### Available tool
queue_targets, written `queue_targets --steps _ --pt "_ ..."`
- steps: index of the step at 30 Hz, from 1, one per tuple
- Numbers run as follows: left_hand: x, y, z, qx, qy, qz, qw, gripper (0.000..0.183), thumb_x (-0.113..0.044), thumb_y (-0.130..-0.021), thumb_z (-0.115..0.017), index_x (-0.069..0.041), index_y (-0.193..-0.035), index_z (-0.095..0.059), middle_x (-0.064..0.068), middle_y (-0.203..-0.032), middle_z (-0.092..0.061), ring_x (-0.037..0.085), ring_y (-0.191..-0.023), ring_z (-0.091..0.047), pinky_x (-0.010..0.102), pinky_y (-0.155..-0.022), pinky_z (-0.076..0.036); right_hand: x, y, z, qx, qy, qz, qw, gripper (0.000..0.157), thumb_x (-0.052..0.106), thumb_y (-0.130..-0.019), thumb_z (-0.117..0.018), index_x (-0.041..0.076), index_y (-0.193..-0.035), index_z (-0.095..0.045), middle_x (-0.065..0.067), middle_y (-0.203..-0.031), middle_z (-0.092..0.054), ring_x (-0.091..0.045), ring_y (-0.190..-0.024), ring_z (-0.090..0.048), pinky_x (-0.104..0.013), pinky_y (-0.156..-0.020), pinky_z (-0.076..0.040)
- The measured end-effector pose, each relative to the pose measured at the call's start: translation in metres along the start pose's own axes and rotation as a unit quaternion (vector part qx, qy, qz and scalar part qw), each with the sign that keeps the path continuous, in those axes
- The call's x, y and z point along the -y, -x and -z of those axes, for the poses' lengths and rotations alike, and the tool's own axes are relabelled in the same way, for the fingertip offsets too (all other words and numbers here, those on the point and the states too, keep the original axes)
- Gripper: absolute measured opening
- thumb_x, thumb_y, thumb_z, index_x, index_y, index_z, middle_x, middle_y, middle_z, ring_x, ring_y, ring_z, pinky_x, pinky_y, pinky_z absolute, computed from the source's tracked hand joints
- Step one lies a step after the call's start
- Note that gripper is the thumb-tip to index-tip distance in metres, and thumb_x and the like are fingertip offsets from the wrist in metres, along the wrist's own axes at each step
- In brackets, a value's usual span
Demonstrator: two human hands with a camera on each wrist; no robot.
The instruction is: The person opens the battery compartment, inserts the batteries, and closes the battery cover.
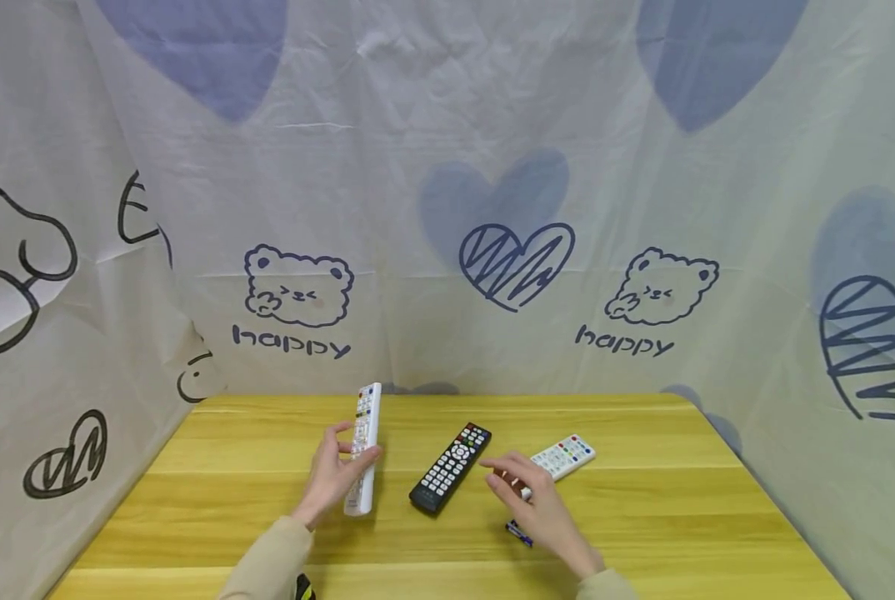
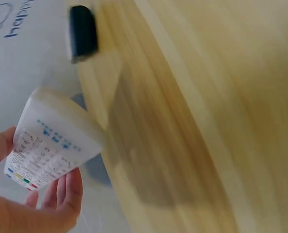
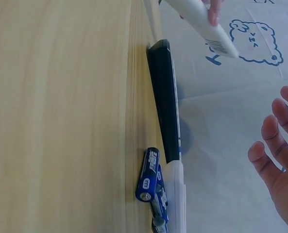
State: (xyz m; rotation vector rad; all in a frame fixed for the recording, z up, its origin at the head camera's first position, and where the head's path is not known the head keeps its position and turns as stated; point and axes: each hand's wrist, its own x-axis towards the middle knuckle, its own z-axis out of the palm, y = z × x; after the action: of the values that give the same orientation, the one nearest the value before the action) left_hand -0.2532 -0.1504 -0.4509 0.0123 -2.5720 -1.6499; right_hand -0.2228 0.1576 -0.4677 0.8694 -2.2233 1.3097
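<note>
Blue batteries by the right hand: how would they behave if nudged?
The blue batteries would likely roll, being cylindrical on a flat tabletop. They lie bunched, so nudging one may shift another. Their shiny casings could prove slippery.

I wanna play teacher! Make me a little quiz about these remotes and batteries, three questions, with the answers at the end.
1. Which hand grips a white remote control?
2. True or false: in the head view, the black remote control lies between that one and the other white remote control.
3. Pick one: the batteries are mainly a) red, b) blue, c) green.

Key: 1. The left hand. 2. True. 3. b.
</note>
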Motion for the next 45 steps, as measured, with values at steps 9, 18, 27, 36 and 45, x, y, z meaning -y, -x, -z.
queue_targets --steps 9,18,27,36,45 --pt "0.012 -0.016 0.007 -0.085 -0.229 -0.033 0.9691 0.071 -0.028 -0.079 -0.081 0.004 -0.134 -0.049 0.024 -0.103 -0.062 0.027 -0.078 -0.059 0.029 -0.055 -0.046 0.0 0.004 0.005 -0.002 0.007 0.022 1.0 0.021 -0.001 -0.095 -0.062 0.003 -0.114 -0.07 -0.003 -0.084 -0.064 0.002 -0.07 -0.051 -0.02 -0.053 -0.052" --pt "0.02 -0.03 0.015 -0.105 -0.301 -0.002 0.9479 0.063 -0.026 -0.076 -0.083 0.006 -0.121 -0.053 0.021 -0.088 -0.061 0.027 -0.064 -0.057 0.032 -0.047 -0.046 0.002 0.006 0.007 -0.006 0.014 0.022 1.0 0.02 -0.001 -0.094 -0.063 0.002 -0.113 -0.071 -0.003 -0.083 -0.065 -0.002 -0.068 -0.052 -0.019 -0.053 -0.05" --pt "0.028 -0.033 0.016 -0.102 -0.335 0.006 0.9365 0.057 -0.027 -0.075 -0.086 0.008 -0.107 -0.054 0.022 -0.084 -0.059 0.029 -0.064 -0.056 0.036 -0.047 -0.048 -0.001 0.008 0.007 -0.003 0.027 0.011 1.0 0.02 0.001 -0.095 -0.063 0.006 -0.111 -0.073 0.001 -0.083 -0.065 0.004 -0.072 -0.051 -0.019 -0.054 -0.051" --pt "0.036 -0.034 0.014 -0.093 -0.34 0.022 0.9354 0.059 -0.026 -0.074 -0.087 0.008 -0.107 -0.053 0.024 -0.086 -0.06 0.031 -0.064 -0.057 0.037 -0.048 -0.048 -0.003 0.008 0.006 -0.001 0.033 0.01 0.999 0.018 0.001 -0.095 -0.064 0.004 -0.111 -0.073 0.001 -0.083 -0.065 0.004 -0.073 -0.051 -0.02 -0.055 -0.051" --pt "0.037 -0.035 0.013 -0.085 -0.337 0.033 0.9372 0.056 -0.025 -0.074 -0.086 0.008 -0.105 -0.053 0.024 -0.086 -0.06 0.031 -0.064 -0.056 0.036 -0.047 -0.047 -0.003 0.007 0.005 -0.002 0.04 0.005 0.999 0.018 0.001 -0.094 -0.064 0.002 -0.11 -0.073 0.001 -0.084 -0.066 0.006 -0.075 -0.051 -0.02 -0.056 -0.052"
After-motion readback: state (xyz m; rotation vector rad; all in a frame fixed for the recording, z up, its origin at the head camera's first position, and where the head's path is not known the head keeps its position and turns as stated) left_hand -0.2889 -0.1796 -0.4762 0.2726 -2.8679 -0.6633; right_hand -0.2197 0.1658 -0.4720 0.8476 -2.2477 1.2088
